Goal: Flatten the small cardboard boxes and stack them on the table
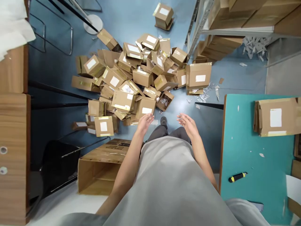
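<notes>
Both of my hands are held out in front of my body, apart and empty. My left hand [145, 123] has its fingers stretched forward, near a cardboard box with a white label [145, 108] at the front of the heap. My right hand [187, 123] is also extended, over the blue floor, touching nothing. Ahead lies a large heap of small cardboard boxes [141, 77], many with white labels and yellowish tape. Among them an opened box [165, 100] holds crumpled scraps.
A teal table [244, 150] on the right bears flattened cardboard [277, 117] and a utility knife [238, 177]. A big open carton [101, 174] stands at lower left, beside a black chair [57, 163]. Wooden tables [13, 131] line the left. A shelf [237, 31] with boxes rises at upper right.
</notes>
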Available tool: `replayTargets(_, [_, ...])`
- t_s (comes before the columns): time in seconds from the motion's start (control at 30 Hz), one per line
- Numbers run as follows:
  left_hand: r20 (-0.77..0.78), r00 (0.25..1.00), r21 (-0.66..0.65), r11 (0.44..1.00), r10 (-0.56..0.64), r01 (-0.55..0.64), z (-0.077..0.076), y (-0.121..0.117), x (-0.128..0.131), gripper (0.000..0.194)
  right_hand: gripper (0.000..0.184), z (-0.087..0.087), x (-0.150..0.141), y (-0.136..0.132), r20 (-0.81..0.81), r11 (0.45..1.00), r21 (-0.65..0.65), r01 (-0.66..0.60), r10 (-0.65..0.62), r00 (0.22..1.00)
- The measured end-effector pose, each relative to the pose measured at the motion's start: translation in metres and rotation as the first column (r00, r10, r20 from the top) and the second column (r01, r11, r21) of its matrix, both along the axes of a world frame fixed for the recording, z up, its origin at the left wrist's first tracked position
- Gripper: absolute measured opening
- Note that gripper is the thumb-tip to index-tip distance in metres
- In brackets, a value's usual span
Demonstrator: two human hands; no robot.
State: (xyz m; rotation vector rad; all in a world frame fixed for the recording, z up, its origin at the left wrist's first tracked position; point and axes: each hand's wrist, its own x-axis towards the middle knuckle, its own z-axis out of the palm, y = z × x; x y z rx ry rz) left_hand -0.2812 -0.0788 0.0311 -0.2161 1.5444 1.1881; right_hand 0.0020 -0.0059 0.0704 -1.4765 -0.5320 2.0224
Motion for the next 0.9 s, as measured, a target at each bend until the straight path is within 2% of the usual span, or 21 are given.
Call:
replayTargets(0.13, [-0.032, 0.994, -0.063, 0.992, 0.104, -0.106, -0.02, -0.006, -0.041, 0.024, 0.04, 0.001, -0.017, 0.006, 0.044, 0.997, -0.039, -0.066, 0.068, 0.997])
replayTargets(0.23, [-0.068, 0.974, -0.152, 0.962, 0.218, -0.226, -0.042, -0.009, -0.078, 0.026, 0.042, -0.002, -0.02, 0.01, 0.096, 0.993, -0.062, -0.101, 0.107, 0.99])
replayTargets(0.4, [-0.053, 0.898, -0.267, 0.86, 0.437, -0.435, -0.095, -0.016, -0.152, 0.022, 0.047, -0.017, -0.032, 0.01, 0.14, 0.975, -0.141, -0.174, 0.194, 0.971])
replayTargets(0.5, [-0.06, 0.839, -0.317, 0.787, 0.541, -0.53, -0.132, -0.022, -0.189, 0.027, 0.051, -0.037, -0.059, 0.013, 0.121, 0.939, -0.2, -0.28, 0.308, 0.944])
replayTargets(0.57, [-0.07, 0.809, -0.333, 0.751, 0.583, -0.57, -0.158, -0.027, -0.205, 0.03, 0.053, -0.058, -0.088, 0.021, 0.099, 0.902, -0.214, -0.375, 0.402, 0.91])
replayTargets(0.67, [-0.083, 0.797, -0.338, 0.735, 0.599, -0.588, -0.195, -0.033, -0.217, 0.037, 0.055, -0.102, -0.15, 0.042, 0.068, 0.825, -0.175, -0.538, 0.555, 0.829])
replayTargets(0.8, [-0.118, 0.804, -0.294, 0.753, 0.583, -0.589, -0.239, -0.038, -0.222, 0.042, 0.055, -0.179, -0.258, 0.08, 0.09, 0.672, -0.058, -0.738, 0.74, 0.666])
replayTargets(0.9, [-0.138, 0.779, -0.241, 0.742, 0.612, -0.626, -0.268, -0.04, -0.233, 0.051, 0.065, -0.244, -0.352, 0.104, 0.163, 0.547, 0.067, -0.834, 0.819, 0.55])
